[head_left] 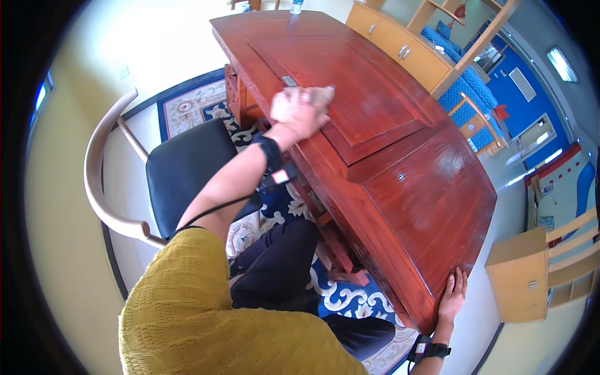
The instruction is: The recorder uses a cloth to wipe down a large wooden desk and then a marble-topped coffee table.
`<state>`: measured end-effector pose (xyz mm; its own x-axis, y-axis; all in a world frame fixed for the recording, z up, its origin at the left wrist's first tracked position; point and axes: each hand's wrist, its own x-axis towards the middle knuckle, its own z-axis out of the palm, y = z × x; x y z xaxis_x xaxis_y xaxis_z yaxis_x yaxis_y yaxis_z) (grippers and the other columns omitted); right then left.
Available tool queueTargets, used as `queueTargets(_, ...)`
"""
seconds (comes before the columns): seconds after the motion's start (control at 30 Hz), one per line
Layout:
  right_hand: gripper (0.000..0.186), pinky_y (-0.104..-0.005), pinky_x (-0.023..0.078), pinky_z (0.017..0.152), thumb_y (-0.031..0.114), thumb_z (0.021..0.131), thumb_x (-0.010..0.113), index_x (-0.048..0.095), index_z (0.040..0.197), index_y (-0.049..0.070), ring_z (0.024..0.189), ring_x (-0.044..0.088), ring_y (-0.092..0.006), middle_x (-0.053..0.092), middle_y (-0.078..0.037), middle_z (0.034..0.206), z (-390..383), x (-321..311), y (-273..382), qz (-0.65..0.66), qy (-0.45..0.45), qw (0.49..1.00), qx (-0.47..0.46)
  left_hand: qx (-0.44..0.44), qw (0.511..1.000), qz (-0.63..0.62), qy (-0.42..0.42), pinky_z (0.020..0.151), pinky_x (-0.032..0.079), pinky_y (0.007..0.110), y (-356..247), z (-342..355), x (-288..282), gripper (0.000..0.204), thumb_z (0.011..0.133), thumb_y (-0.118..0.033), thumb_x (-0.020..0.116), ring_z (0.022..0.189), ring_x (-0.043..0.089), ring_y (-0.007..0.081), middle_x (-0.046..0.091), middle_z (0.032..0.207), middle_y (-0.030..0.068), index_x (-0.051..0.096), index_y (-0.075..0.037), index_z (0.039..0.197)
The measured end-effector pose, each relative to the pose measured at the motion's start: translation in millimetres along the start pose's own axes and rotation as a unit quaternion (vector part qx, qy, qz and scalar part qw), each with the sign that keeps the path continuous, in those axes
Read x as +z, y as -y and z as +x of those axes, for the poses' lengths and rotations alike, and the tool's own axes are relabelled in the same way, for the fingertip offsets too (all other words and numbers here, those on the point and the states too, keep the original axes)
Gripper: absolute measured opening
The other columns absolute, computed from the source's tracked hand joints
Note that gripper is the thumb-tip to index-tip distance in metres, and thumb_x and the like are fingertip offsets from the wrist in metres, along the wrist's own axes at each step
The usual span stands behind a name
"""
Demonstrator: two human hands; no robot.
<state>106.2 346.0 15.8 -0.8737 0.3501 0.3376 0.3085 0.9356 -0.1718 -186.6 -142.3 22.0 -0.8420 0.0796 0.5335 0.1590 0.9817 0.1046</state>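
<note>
A large red-brown wooden desk (400, 169) fills the middle of the view. My left hand (299, 112) reaches out over its raised centre panel and presses down on a pale cloth (323, 94), which pokes out past my fingers. A black band with a cable sits on that wrist. My right hand (452, 297) lies flat against the desk's near right corner, fingers apart, holding nothing. A black band sits on that wrist too.
A chair (181, 175) with a black seat and curved wooden back stands left of the desk on a blue patterned rug (194, 106). A light wooden cabinet (400, 50) lines the far wall, and a low shelf unit (522, 278) stands at the right. A bottle (297, 6) stands on the desk's far end.
</note>
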Motion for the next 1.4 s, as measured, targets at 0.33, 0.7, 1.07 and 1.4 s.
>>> queueTargets(0.33,0.034,-0.0435,0.039,0.105,0.027,0.097,0.052,0.058,0.126,0.01,0.126,0.047,-0.038,0.048,-0.02,0.137,5,-4,10,0.035,-0.006,0.999,0.003,0.323,0.901,-0.284,-0.051,0.094,0.037,0.05,-150,-111,-25,0.028,0.077,-0.03,0.066,0.112,0.05,0.0234,0.061,0.112,-0.003,0.068,-0.025,0.104)
queueTargets(0.7,0.036,-0.0426,0.039,0.104,0.03,0.094,0.055,0.059,0.124,0.011,0.123,0.048,-0.0376,0.05,-0.02,0.134,0,-5,17,0.03,-0.033,0.999,0.0,0.122,0.99,-0.036,-0.053,0.079,0.052,0.043,-39,-20,-17,0.032,0.086,-0.025,0.058,0.094,0.06,0.0345,0.064,0.109,0.0129,0.064,-0.02,0.116)
queueTargets(1.07,0.036,-0.045,0.044,0.099,0.035,0.092,0.057,0.06,0.124,0.017,0.12,0.051,-0.0367,0.052,-0.017,0.133,3,6,10,0.014,-0.07,0.997,0.009,0.495,0.776,-0.391,-0.001,0.089,0.041,0.047,-249,-166,-77,0.032,0.076,-0.025,0.07,0.109,0.054,0.0319,0.059,0.116,0.0048,0.067,-0.022,0.108)
queueTargets(1.4,0.036,-0.0426,0.041,0.104,0.031,0.092,0.057,0.059,0.124,0.014,0.126,0.046,-0.0365,0.05,-0.02,0.133,-7,10,11,0.053,-0.082,0.995,0.023,0.299,0.94,-0.16,-0.045,0.095,0.046,0.042,-87,-51,-27,0.032,0.085,-0.016,0.063,0.111,0.058,0.0342,0.062,0.117,0.0184,0.064,-0.013,0.118)
